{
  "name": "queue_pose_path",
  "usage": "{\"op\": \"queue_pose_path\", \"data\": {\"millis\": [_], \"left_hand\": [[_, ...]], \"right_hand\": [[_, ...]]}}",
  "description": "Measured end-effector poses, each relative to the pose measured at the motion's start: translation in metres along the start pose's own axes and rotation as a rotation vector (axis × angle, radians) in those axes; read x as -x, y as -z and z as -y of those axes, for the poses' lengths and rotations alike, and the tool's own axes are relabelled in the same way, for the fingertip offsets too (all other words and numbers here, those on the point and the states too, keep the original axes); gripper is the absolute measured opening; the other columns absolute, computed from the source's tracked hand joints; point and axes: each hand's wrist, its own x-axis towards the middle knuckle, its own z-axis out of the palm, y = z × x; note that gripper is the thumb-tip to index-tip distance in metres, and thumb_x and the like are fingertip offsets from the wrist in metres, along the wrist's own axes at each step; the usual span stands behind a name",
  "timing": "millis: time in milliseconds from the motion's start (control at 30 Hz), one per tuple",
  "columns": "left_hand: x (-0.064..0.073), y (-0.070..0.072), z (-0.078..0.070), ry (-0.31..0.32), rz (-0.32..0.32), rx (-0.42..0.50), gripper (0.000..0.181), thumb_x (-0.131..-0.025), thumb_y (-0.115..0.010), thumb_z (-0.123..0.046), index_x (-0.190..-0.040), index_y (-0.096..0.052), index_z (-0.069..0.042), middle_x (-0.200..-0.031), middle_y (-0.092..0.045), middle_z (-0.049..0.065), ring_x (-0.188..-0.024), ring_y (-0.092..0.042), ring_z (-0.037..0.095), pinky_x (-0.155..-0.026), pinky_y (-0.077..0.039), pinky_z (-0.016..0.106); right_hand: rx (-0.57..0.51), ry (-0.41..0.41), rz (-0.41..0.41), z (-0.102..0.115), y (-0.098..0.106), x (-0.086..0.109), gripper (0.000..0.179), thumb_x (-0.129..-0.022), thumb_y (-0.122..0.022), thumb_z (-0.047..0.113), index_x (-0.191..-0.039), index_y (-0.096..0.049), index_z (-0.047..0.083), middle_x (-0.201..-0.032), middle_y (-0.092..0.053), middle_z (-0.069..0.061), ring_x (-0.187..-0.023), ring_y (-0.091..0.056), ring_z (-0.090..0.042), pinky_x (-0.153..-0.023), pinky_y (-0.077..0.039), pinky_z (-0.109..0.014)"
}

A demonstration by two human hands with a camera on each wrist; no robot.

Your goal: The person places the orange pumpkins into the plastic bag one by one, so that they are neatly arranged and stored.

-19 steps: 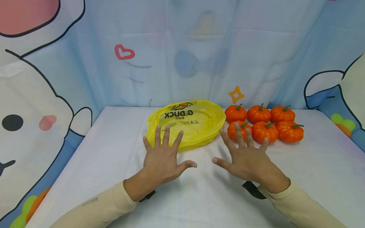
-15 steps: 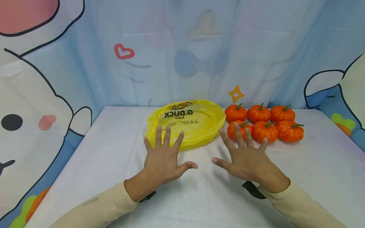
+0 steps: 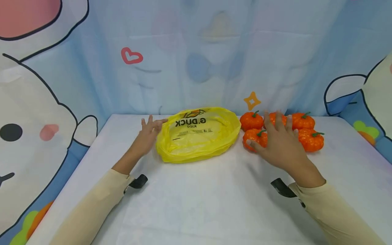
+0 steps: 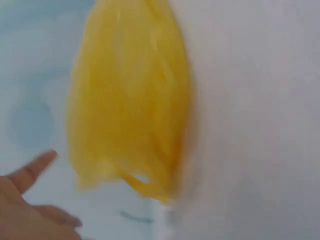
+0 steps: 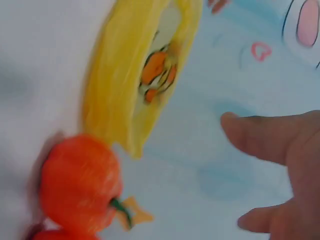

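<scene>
A yellow plastic bag (image 3: 199,139) with "G.DUCK KIDS" print, upside down from here, sits with its mouth spread wide toward the back of the table. Beside its left rim is my left hand (image 3: 146,136), fingers loosely extended and one fingertip right at the edge. The left wrist view, blurred, shows the bag's yellow side (image 4: 127,100) just beyond the fingers. Several small orange pumpkins (image 3: 310,140) with green stems stand in two rows right of the bag. My right hand (image 3: 283,148) hovers over them with fingers spread, holding nothing and hiding part of the group.
The white-covered table (image 3: 196,200) ends at the back against a blue cartoon-print curtain (image 3: 147,88). A black wrist camera (image 3: 139,181) hangs under the left cuff, another wrist camera (image 3: 283,188) under the right.
My left hand has moved left and away from me, from in front of the bag to its left rim. My right hand has moved forward and right, over the pumpkins. Bag and pumpkins stay put.
</scene>
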Motion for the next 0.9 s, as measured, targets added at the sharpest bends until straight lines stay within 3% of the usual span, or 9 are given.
{"op": "queue_pose_path", "data": {"millis": [100,200,300,400,500,567,767,900], "left_hand": [[-0.012,0.011,0.028,0.060,0.046,0.321,0.061,-0.103,-0.030,-0.055,-0.151,-0.041,-0.019,-0.166,-0.015,0.005,-0.154,0.007,0.029,-0.118,0.007,0.065],[-0.016,0.012,0.041,0.096,0.099,0.473,0.059,-0.104,-0.035,-0.051,-0.154,-0.035,-0.020,-0.166,-0.016,0.001,-0.155,0.002,0.025,-0.122,0.003,0.059],[-0.017,0.010,0.044,0.109,0.168,0.470,0.062,-0.103,-0.034,-0.052,-0.158,-0.025,-0.024,-0.167,-0.008,-0.001,-0.155,0.003,0.025,-0.124,0.000,0.055],[-0.016,0.009,0.043,0.103,0.209,0.461,0.061,-0.105,-0.038,-0.042,-0.159,-0.012,-0.032,-0.168,-0.002,0.001,-0.155,0.002,0.025,-0.124,-0.001,0.052],[-0.015,0.009,0.044,0.083,0.206,0.490,0.069,-0.105,-0.045,-0.028,-0.157,-0.001,-0.042,-0.167,0.002,0.007,-0.154,0.000,0.028,-0.124,0.001,0.054],[-0.015,0.009,0.045,0.074,0.200,0.525,0.072,-0.104,-0.049,-0.023,-0.156,-0.004,-0.044,-0.167,-0.002,0.008,-0.154,-0.003,0.027,-0.123,0.001,0.055],[-0.016,0.006,0.049,0.037,0.258,0.585,0.054,-0.102,-0.051,-0.015,-0.154,-0.035,-0.023,-0.167,-0.012,-0.003,-0.154,0.000,0.020,-0.124,0.003,0.052],[-0.014,0.005,0.052,0.028,0.270,0.586,0.052,-0.101,-0.052,-0.015,-0.151,-0.039,-0.013,-0.167,-0.012,0.002,-0.154,0.003,0.023,-0.124,0.002,0.052]], "right_hand": [[-0.026,0.001,-0.025,-0.021,-0.004,-0.014,0.098,-0.089,-0.062,0.056,-0.157,-0.014,0.003,-0.156,-0.005,-0.041,-0.137,0.008,-0.067,-0.103,-0.014,-0.080],[-0.034,0.003,0.020,-0.038,-0.011,-0.023,0.094,-0.089,-0.062,0.057,-0.153,-0.027,-0.001,-0.154,-0.008,-0.043,-0.135,0.010,-0.070,-0.104,-0.013,-0.080],[-0.026,-0.018,0.062,-0.048,-0.017,-0.027,0.094,-0.087,-0.061,0.063,-0.150,-0.035,-0.002,-0.154,-0.006,-0.043,-0.133,0.016,-0.070,-0.106,-0.008,-0.079],[-0.021,-0.041,0.065,-0.053,-0.023,-0.027,0.094,-0.084,-0.063,0.066,-0.146,-0.042,-0.001,-0.154,-0.005,-0.043,-0.134,0.021,-0.068,-0.108,-0.002,-0.078],[-0.017,-0.043,0.064,-0.054,-0.028,-0.028,0.092,-0.082,-0.065,0.065,-0.144,-0.046,0.000,-0.154,-0.006,-0.043,-0.135,0.024,-0.066,-0.110,0.002,-0.076],[-0.018,-0.034,0.064,-0.055,-0.031,-0.029,0.092,-0.082,-0.065,0.065,-0.143,-0.047,-0.001,-0.153,-0.006,-0.044,-0.135,0.025,-0.064,-0.111,0.004,-0.075],[-0.016,-0.016,0.079,-0.058,-0.039,-0.030,0.098,-0.081,-0.062,0.071,-0.138,-0.050,-0.008,-0.153,-0.009,-0.044,-0.135,0.030,-0.061,-0.111,0.013,-0.072],[0.000,0.004,0.059,-0.056,-0.042,-0.031,0.099,-0.080,-0.063,0.071,-0.137,-0.051,-0.009,-0.152,-0.014,-0.044,-0.136,0.026,-0.063,-0.111,0.014,-0.072]]}}
